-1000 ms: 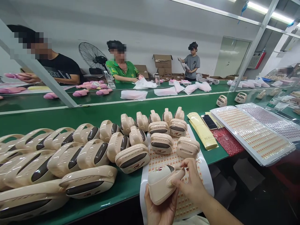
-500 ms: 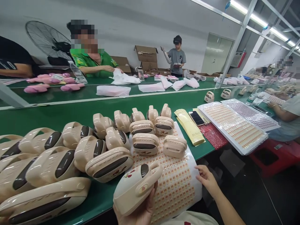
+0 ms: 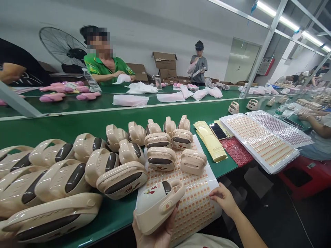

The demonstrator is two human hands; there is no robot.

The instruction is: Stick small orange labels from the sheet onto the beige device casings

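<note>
Head view: yellow strips (image 3: 210, 141) are showing print too small to read. The left hand (image 3: 153, 239) is gripping a cream device (image 3: 152, 215) over the sticker sheet (image 3: 198, 203), its white face sporting a red motif beside a dark panel. The right hand (image 3: 227, 200) is bunching its fingertips at the sheet's edge, pinching or not, can't tell.

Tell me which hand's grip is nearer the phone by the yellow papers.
Right: the right grip, at the edge of the sticker sheet, is this side of the phone; the left grip, holding a cream unit, is farther off, leftward.
</note>
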